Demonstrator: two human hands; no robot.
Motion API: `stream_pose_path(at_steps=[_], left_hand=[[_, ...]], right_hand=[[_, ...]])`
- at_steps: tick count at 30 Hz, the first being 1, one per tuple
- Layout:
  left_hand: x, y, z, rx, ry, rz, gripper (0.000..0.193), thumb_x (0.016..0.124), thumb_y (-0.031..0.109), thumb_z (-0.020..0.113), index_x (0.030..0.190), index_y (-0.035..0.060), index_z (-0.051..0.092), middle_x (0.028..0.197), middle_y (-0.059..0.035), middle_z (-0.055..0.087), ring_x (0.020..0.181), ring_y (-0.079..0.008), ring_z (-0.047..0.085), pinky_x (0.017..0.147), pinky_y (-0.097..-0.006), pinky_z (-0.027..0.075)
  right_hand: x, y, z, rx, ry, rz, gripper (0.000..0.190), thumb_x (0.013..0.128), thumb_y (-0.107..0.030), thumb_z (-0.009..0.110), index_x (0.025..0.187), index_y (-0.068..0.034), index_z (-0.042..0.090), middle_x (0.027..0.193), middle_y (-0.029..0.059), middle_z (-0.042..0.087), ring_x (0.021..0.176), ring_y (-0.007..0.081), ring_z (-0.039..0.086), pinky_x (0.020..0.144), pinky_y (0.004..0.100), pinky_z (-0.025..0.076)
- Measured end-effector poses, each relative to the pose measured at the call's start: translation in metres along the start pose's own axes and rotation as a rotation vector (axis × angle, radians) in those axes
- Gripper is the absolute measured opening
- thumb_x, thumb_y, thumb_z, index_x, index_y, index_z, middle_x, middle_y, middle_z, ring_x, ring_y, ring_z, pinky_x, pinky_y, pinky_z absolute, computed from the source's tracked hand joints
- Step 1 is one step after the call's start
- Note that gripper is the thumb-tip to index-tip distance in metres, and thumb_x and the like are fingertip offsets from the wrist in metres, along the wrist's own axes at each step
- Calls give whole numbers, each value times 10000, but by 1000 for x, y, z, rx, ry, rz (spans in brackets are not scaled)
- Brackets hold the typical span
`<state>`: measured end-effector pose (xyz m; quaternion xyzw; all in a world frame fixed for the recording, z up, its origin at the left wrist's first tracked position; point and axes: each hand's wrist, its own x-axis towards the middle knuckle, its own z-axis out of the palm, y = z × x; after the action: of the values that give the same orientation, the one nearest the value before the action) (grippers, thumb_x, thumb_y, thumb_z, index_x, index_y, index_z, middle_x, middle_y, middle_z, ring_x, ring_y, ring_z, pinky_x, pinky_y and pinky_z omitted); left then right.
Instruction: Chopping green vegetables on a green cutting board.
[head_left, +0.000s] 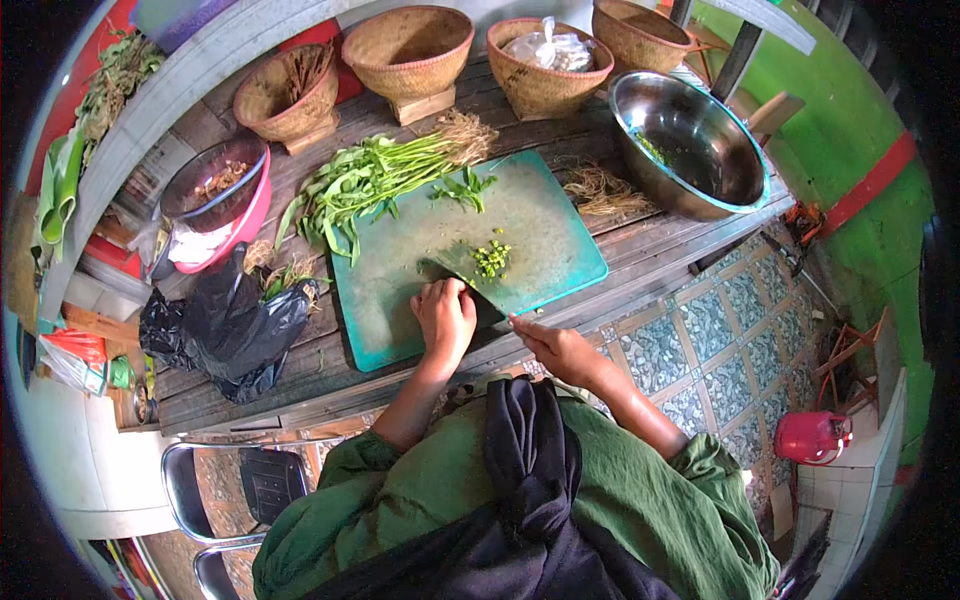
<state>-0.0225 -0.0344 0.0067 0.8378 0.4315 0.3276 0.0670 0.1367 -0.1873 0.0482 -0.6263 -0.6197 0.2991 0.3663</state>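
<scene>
A kitchen knife (486, 300) is gripped by its handle in my right hand (564, 351), just past the front edge of the green cutting board (555, 225). Its dark blade slants up and left across the board. My left hand (444, 315) rests with curled fingers close against the blade; what lies under those fingers is hidden. Beyond the blade sits a small pile of chopped green stems (491, 259). Some cut leaves (466, 187) lie farther back. A bunch of leafy greens with roots (390, 172) spreads over the board's far left edge.
Woven baskets (409, 60) line the table's back. A steel basin (690, 150) stands at right beside trimmed roots (604, 191). At left are a black plastic bag (232, 330), a dark bowl (196, 196) and a pink basin (259, 206). Chairs (217, 487) stand behind left.
</scene>
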Motion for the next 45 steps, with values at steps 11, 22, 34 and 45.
stream_pose_path(at_steps=[11,22,34,45], left_hand=[[40,11,15,-269,163,104,237,850,144,619,1083,101,604,1110,-110,615,1061,-324,535,922,-473,381],[54,5,22,-99,-227,405,359,979,366,437,1236,234,650,1498,-110,386,1400,-331,295,1120,-635,65],[88,-32,28,-315,-124,323,359,934,178,565,1287,115,571,988,-58,707,1039,-248,623,1080,-530,295],[175,-50,52,216,-420,763,479,852,2,495,1293,159,591,1389,-29,521,1316,-219,430,1158,-460,239]], right_hand=[[15,-5,-42,-496,140,149,524,906,-206,599,1410,-200,457,891,214,660,763,410,652,686,485,527],[0,-24,-76,-544,114,95,656,879,-222,625,1470,-224,342,892,212,649,751,418,648,665,491,528],[-36,20,-99,736,244,368,541,915,-230,674,1371,-26,468,666,-50,447,501,46,416,431,212,328],[100,75,-41,704,359,130,284,949,-181,612,1141,8,521,660,-24,501,482,65,471,416,242,374]])
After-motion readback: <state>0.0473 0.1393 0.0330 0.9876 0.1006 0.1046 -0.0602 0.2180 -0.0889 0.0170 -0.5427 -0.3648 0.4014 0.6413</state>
